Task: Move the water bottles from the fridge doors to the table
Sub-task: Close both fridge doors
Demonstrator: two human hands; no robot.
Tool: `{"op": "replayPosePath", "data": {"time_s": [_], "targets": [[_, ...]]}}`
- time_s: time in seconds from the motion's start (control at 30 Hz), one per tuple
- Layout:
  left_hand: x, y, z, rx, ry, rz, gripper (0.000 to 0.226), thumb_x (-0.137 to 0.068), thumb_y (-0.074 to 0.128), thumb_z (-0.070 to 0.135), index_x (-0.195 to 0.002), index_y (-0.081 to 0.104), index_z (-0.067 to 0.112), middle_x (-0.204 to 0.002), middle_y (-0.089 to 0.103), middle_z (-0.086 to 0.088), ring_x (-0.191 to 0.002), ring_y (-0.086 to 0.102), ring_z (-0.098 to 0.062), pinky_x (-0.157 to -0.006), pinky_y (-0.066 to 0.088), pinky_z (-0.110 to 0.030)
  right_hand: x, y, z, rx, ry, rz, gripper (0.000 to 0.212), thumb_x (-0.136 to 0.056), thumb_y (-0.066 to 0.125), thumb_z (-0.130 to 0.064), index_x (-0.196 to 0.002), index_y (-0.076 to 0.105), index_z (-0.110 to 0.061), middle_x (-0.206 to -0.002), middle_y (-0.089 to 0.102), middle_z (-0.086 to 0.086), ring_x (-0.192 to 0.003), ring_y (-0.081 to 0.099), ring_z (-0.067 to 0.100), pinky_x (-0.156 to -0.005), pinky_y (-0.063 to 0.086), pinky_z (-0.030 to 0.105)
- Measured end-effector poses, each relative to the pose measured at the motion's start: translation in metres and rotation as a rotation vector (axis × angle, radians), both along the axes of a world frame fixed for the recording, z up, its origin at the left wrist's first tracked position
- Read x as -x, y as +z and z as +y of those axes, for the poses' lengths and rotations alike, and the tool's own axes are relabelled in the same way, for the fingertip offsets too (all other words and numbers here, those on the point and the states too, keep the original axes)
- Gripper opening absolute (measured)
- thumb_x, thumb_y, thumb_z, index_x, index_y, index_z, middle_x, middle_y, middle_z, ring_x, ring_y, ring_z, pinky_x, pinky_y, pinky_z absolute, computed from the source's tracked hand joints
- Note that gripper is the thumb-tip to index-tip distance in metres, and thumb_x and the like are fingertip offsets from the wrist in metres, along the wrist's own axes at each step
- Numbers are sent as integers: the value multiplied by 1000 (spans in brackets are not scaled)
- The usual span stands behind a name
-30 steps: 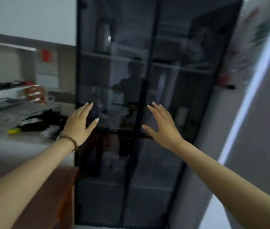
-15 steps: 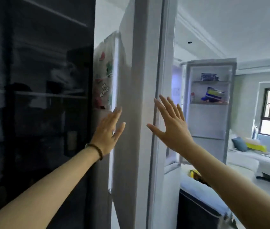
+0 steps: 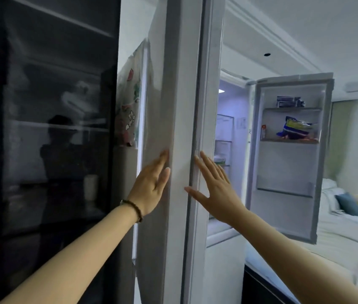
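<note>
The near fridge door (image 3: 173,106) stands open edge-on in front of me, a tall grey-white slab. My left hand (image 3: 151,187) is flat and empty against its outer face, fingers apart. My right hand (image 3: 214,189) is spread and empty beside the door's inner edge. The far fridge door (image 3: 289,163) hangs open on the right, its shelves holding a blue-yellow bag (image 3: 295,127) and a dark box (image 3: 290,101). The lit fridge interior (image 3: 226,137) shows between the doors. No water bottle is in sight.
A dark glass cabinet (image 3: 46,139) fills the left and reflects a person. Stickers (image 3: 129,110) cover the fridge side. A white sofa with a blue cushion (image 3: 349,204) lies at the right, and a dark counter edge (image 3: 261,281) runs below my right arm.
My view swung right from the glass cabinet to the open fridge. Both hands moved closer to the near door's edge, one on each side of it.
</note>
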State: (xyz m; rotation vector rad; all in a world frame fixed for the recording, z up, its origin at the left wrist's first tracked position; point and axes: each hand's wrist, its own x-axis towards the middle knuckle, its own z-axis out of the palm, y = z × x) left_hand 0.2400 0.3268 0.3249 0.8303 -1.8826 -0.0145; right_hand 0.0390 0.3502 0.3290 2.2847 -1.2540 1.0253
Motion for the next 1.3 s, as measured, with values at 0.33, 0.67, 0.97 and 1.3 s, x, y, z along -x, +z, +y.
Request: {"op": "replayPosePath", "data": {"time_s": [0.33,0.67,0.97,1.3], "targets": [[83,-1,-64,99,193,-264,52,-90,13,56,-139,-3,49,-154,-4,14,-141,-3,-5,-115,-2,-34,72,-18,-54,-214,203,-350,84,-75,43,-75,-139,-8,-53,-156,-5,-22,-141,-8,-5,-114,6,28],[147,-14,-195,195,366,-324,60,-86,7,61,-139,-15,42,-150,-18,10,-138,-20,-11,-111,-17,-34,147,-25,-161,-231,271,-611,87,-74,59,-55,-144,8,-44,-148,15,-25,-137,19,-4,-111,20,23],[206,-28,-311,334,472,-232,59,-90,29,47,-143,9,31,-152,5,-5,-141,-1,-22,-112,0,-47,189,-26,-292,-240,367,-764,80,-82,69,-21,-145,20,-33,-131,45,-13,-106,48,-20,-85,45,8],[222,-27,-403,360,711,-310,56,-89,30,44,-142,21,26,-150,12,-6,-139,7,-25,-111,-1,-45,188,-33,-433,-314,511,-850,80,-83,67,-33,-144,16,-41,-150,32,-10,-134,37,8,-111,34,40]]}}
